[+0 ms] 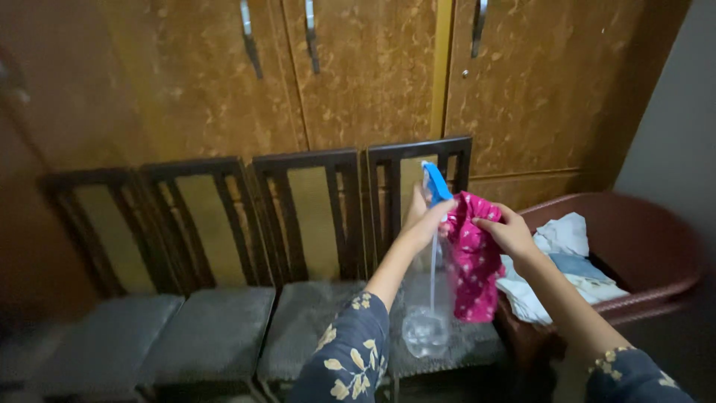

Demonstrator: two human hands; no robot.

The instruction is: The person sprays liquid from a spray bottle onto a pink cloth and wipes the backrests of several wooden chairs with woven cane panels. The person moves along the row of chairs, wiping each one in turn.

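The left hand [426,216] is closed round the neck of a clear spray bottle [430,298] with a blue trigger head [435,181], held upright with its nozzle turned toward the pink dotted cloth [473,261] that the right hand [509,233] pinches by its top edge just beside it. The cloth hangs loose over the nearest of 4 dark chairs [313,224], and I cannot tell whether it is wet. Below the right hand, the brown tub [641,246] holds a heap of pale laundry [559,261], so by my reckoning most of the work is left.
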